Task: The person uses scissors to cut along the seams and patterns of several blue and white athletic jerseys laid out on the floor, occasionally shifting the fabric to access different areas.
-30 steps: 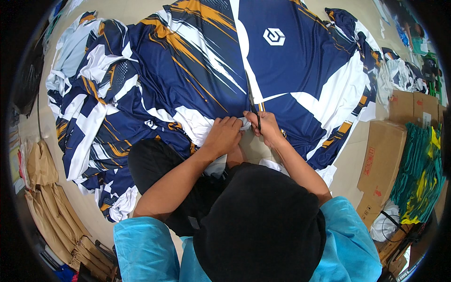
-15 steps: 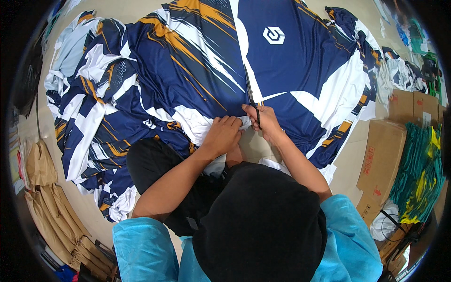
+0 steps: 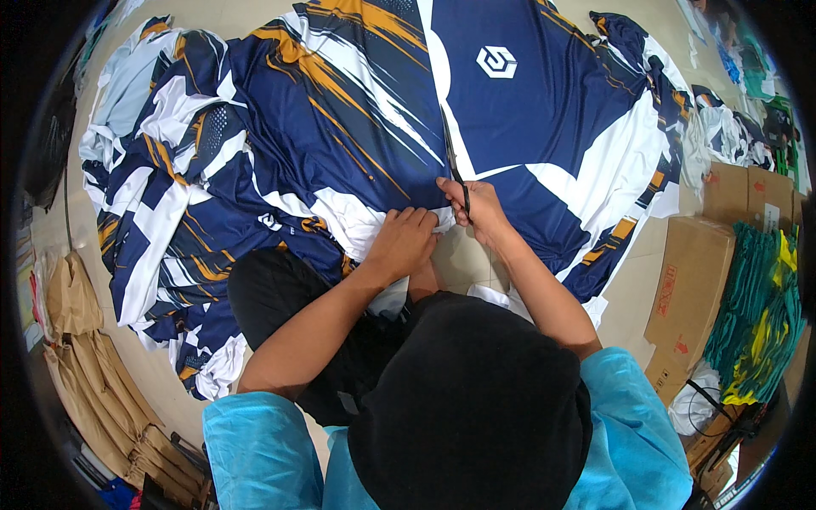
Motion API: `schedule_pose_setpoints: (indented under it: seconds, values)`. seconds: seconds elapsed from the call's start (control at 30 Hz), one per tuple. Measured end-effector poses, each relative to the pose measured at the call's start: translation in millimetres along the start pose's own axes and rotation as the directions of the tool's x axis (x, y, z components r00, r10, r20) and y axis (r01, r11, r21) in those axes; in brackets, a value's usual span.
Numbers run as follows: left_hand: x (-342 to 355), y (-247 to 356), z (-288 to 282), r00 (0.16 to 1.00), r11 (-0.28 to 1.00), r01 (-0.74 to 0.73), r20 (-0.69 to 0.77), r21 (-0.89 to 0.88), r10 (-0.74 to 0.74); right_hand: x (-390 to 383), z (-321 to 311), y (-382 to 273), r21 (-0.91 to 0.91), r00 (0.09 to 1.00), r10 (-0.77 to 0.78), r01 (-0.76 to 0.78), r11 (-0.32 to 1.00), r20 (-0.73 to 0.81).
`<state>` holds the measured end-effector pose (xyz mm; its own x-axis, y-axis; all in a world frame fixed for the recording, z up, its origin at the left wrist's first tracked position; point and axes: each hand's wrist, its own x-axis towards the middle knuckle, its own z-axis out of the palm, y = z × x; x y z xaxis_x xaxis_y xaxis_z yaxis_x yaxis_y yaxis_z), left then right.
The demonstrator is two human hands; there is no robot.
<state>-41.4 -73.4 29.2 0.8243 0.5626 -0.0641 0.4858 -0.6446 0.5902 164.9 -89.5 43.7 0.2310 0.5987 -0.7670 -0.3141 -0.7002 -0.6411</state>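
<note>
Printed fabric (image 3: 527, 127) in navy, white and orange lies spread on the floor in front of me. My right hand (image 3: 476, 208) is closed round the handles of black scissors (image 3: 459, 174), whose blades point away along the white strip between two navy panels. To its left, my left hand (image 3: 406, 240) grips the fabric's near edge, its fingers bent over the white border. The cloth under those fingers is partly hidden by the hand. Beside my left forearm, a bunched heap of the same fabric (image 3: 170, 208) lies in folds.
Cardboard boxes (image 3: 693, 268) stand at the right, next to a stack of green and yellow cloth (image 3: 756, 314). Brown paper-like bundles (image 3: 98, 391) lie at the lower left. More crumpled fabric (image 3: 722, 123) sits at the far right on the tiled floor (image 3: 467, 259).
My right hand and the scissors have moved very slightly, the hand shifting a little away from me. The left hand stays at the fabric's edge.
</note>
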Motion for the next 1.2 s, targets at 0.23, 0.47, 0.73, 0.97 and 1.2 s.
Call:
schedule_pose_setpoints:
  seconds: [0.23,0.47,0.73,0.97,1.2]
  values:
    - [0,1,-1,1.0,1.0,0.004,-0.012,0.006,-0.004,2,1,-4,-0.01,1.0,-0.008,0.008,1.0,0.01]
    - [0,0,-1,0.999,0.999,0.029,0.036,-0.029,-0.028,8,2,-11,0.016,1.0,0.003,-0.003,1.0,0.005]
    - [1,0,0,1.0,1.0,0.009,0.0,-0.03,-0.009,12,3,-12,0.008,1.0,0.008,-0.008,1.0,0.015]
    - [2,0,-2,0.998,0.999,0.031,0.051,-0.04,-0.029,18,4,-24,0.047,1.0,-0.004,0.004,0.999,-0.007]
    - [1,-1,-1,0.999,0.999,0.025,0.049,-0.044,-0.023,20,3,-23,0.051,1.0,-0.007,0.006,0.999,0.013]
